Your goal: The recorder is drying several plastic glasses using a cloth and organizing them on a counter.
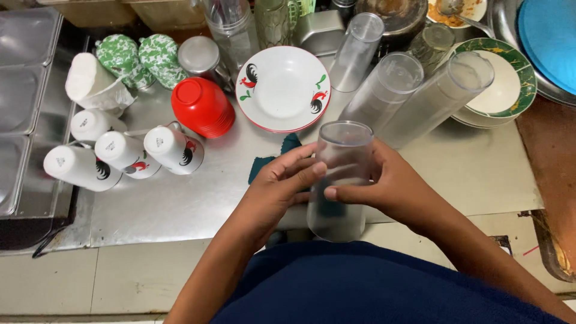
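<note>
A clear plastic tumbler (339, 180) stands upright in front of my body, held between both hands. My left hand (281, 185) wraps its left side with fingers across the front. My right hand (378, 186) grips its right side, thumb pointing left. Beneath the hands a dark teal cloth (288, 147) shows partly; whether a hand also holds it is hidden. Three more clear tumblers (414, 102) lie tilted just beyond, on the steel counter (198, 192).
A white plate with rooster pattern (282, 87) leans at centre. A stack of red bowls (203, 107) sits left of it. White rooster mugs (126, 153) lie on the left. Green-rimmed plates (510, 90) and a blue lid (549, 36) are at the right.
</note>
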